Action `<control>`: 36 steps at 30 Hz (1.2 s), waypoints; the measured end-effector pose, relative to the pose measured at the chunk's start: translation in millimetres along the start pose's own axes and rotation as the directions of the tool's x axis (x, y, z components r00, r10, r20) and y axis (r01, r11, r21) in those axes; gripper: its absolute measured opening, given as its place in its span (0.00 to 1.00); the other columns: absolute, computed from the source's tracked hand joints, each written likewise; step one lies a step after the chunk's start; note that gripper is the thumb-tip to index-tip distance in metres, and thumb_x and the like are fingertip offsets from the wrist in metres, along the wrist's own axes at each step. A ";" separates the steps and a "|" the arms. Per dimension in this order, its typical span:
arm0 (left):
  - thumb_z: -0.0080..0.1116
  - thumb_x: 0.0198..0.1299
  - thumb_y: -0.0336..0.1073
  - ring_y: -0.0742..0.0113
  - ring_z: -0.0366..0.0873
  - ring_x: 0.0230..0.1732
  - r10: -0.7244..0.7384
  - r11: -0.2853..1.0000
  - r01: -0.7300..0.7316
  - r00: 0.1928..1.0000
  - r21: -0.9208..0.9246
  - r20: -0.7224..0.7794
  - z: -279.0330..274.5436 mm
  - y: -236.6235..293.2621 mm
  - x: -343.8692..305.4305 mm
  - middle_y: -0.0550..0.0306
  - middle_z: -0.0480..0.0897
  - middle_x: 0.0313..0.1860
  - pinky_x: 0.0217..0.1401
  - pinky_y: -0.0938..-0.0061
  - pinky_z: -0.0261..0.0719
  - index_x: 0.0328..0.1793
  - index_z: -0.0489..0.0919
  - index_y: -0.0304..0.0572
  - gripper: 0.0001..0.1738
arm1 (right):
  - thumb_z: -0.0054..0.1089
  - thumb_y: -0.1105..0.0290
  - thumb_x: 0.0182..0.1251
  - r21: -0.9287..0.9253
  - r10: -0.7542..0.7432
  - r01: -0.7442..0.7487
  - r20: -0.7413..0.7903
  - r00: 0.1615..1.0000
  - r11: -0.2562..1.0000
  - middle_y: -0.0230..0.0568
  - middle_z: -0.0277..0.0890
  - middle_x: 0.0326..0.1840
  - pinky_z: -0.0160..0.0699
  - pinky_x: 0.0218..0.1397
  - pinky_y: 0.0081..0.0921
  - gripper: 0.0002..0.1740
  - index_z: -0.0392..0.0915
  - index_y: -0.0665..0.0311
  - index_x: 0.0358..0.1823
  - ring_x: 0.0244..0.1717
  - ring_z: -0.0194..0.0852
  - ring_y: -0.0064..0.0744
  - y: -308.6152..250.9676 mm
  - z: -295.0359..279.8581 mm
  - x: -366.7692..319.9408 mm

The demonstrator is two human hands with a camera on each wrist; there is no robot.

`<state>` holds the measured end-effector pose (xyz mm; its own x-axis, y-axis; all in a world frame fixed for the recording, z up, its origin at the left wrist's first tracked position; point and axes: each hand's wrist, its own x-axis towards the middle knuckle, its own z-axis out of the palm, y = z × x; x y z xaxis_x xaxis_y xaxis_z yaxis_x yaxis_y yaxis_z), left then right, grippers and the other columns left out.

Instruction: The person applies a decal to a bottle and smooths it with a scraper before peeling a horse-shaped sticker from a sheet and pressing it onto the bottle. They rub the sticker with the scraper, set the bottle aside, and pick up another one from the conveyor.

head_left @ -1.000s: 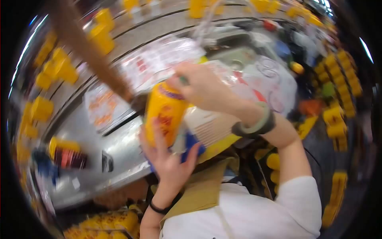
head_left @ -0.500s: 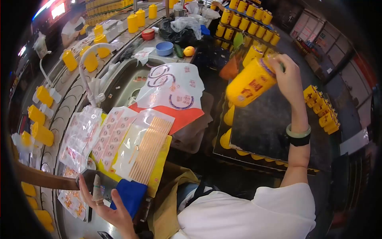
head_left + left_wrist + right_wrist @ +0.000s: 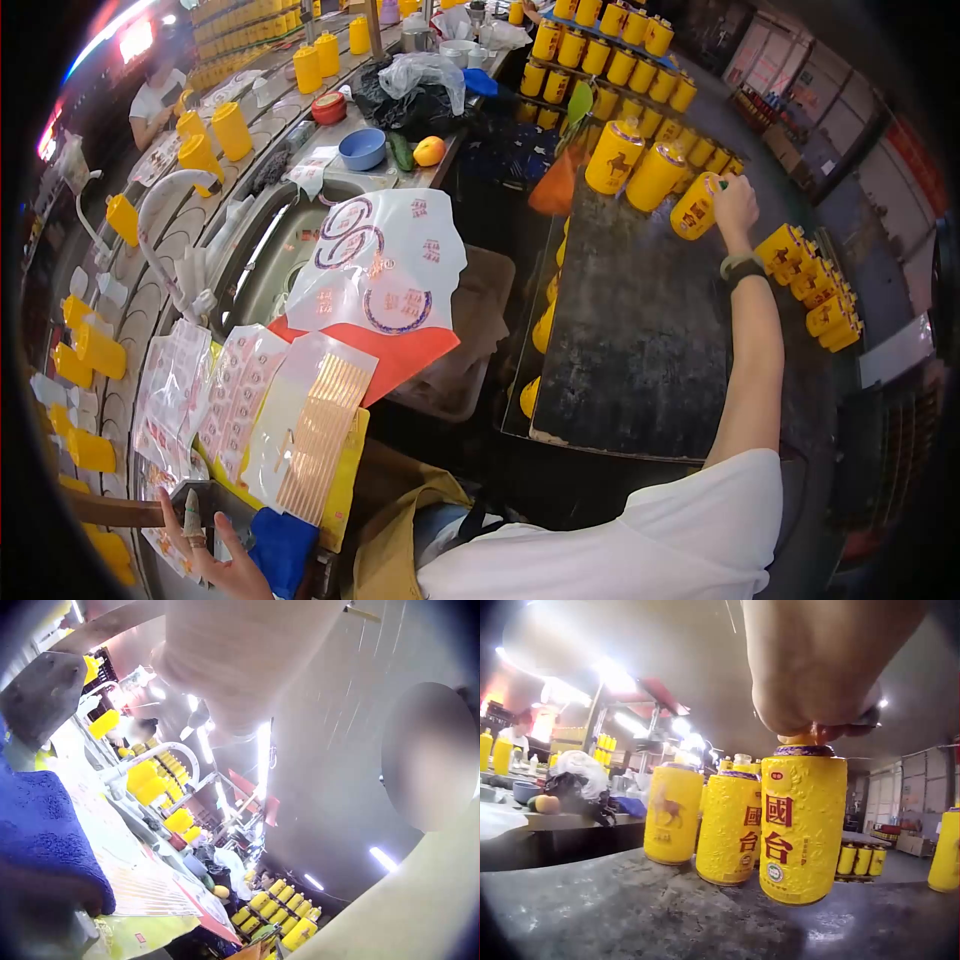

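Note:
At the far right of the dark tabletop, my right hand (image 3: 736, 208) grips a yellow bottle (image 3: 693, 208) by its neck. The right wrist view has this bottle (image 3: 802, 832) upright under the hand (image 3: 825, 667), red characters on its front; whether its base touches the surface I cannot tell. Close beside it stand a yellow bottle with purple trim (image 3: 730, 825) and one with a horse figure (image 3: 673, 814). My left hand (image 3: 222, 562) holds nothing, its fingers spread near a blue cloth (image 3: 283, 548) and a wooden-handled metal piece (image 3: 200, 500); one finger wears a pale covering.
Printed sheets (image 3: 375, 260) and brown strips (image 3: 325, 435) lie beside a sink (image 3: 275, 265). Behind are a blue bowl (image 3: 362, 149), an orange fruit (image 3: 429, 151) and black plastic (image 3: 385, 100). Yellow bottles fill a rack (image 3: 600, 55); more stand right of the dark tabletop (image 3: 640, 350). Another person (image 3: 155, 105) is at far left.
From between both hands over the metal table, the bottle has gone right in my right hand, then farther out and down beside the standing bottles. My left hand has let go of it.

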<state>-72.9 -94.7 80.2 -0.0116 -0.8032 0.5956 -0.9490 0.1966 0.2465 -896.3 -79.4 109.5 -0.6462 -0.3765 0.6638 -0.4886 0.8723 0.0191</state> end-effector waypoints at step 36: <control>0.76 0.56 0.29 0.38 0.67 0.78 -0.530 0.835 0.494 0.840 -0.242 -0.115 -29.1 -91.0 -98.4 0.44 0.77 0.75 0.75 0.51 0.70 0.38 0.84 0.32 0.10 | 0.68 0.74 0.65 0.368 -0.477 0.525 -0.875 -0.084 -0.768 0.48 0.84 0.52 0.83 0.51 0.41 0.19 0.80 0.61 0.58 0.50 0.84 0.55 -683.9 -395.5 -394.2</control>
<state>23.7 -17.2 21.4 0.5296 -0.7143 0.4575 -0.7222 -0.0969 0.6848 -75.5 -404.2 130.5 0.8005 -0.1115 0.5889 -0.1798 -0.9820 0.0585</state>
